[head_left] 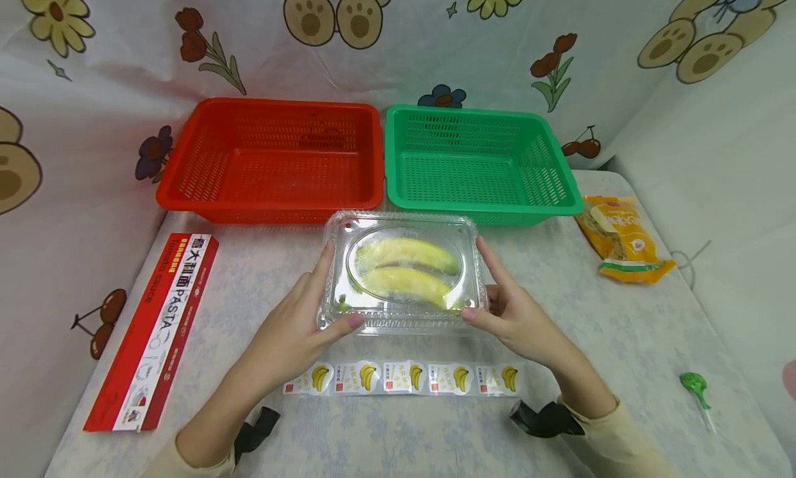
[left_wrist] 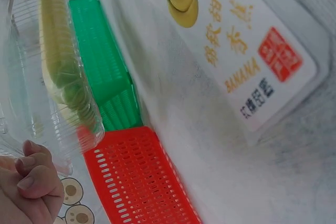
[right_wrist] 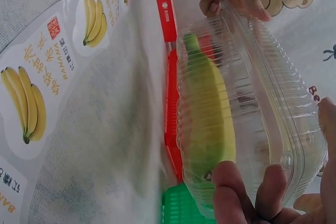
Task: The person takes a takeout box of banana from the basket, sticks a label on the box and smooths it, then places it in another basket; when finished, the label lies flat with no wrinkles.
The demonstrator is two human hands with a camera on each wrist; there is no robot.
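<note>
Between both hands, a clear plastic clamshell box (head_left: 404, 319) with two bananas (head_left: 407, 257) inside is held up off the table, its lid down. My left hand (head_left: 298, 326) grips the box's left end, thumb on the front rim. The opposite end is gripped by my right hand (head_left: 519, 316), whose curled fingers show under the box in the right wrist view. Just nearer than the box lies a strip of banana stickers (head_left: 404, 378); in the left wrist view a sticker (left_wrist: 241, 51) looms close.
A red basket (head_left: 267, 212) and a green basket (head_left: 485, 212) stand side by side at the back. On the left lies a red pasta box (head_left: 152, 333). To the right are a yellow snack bag (head_left: 624, 236) and a green lollipop (head_left: 694, 381).
</note>
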